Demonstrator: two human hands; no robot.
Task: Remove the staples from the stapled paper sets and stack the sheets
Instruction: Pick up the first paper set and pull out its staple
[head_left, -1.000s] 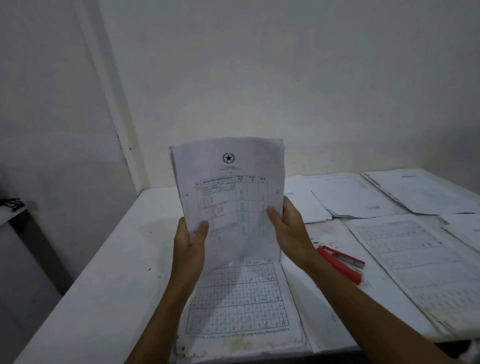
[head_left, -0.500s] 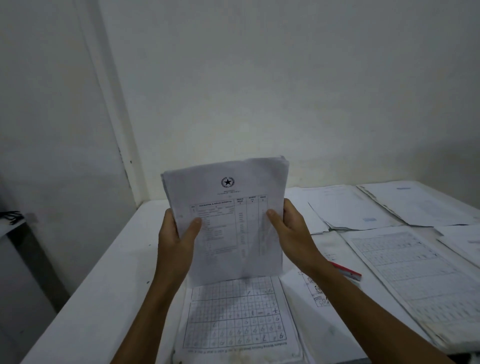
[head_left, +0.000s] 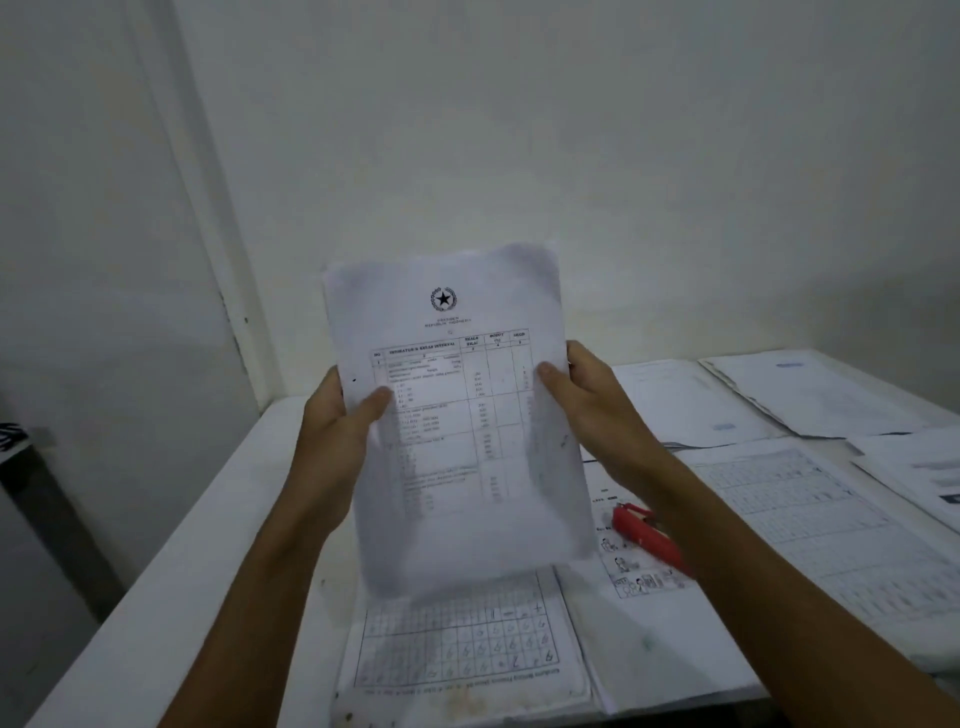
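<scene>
I hold a bundle of printed sheets (head_left: 457, 415) upright above the white table (head_left: 218, 561); its top page shows a star emblem and a table. My left hand (head_left: 337, 431) grips the bundle's left edge, thumb on the front. My right hand (head_left: 592, 405) grips the right edge the same way. Below the bundle, a stack of gridded sheets (head_left: 462, 644) lies flat near the table's front edge. A red staple remover (head_left: 649, 535) lies on papers just right of the bundle, partly hidden by my right forearm.
More paper sets cover the right half of the table: a large gridded sheet (head_left: 800, 519) and white sets (head_left: 696, 400) by the back wall. The wall stands close behind. A dark shelf (head_left: 21, 447) sits at the left, beyond the table edge.
The bundle has stayed in both hands and shifted slightly up and down in front of me; its lower edge is now blurred with motion. The camera view has tilted a little.
</scene>
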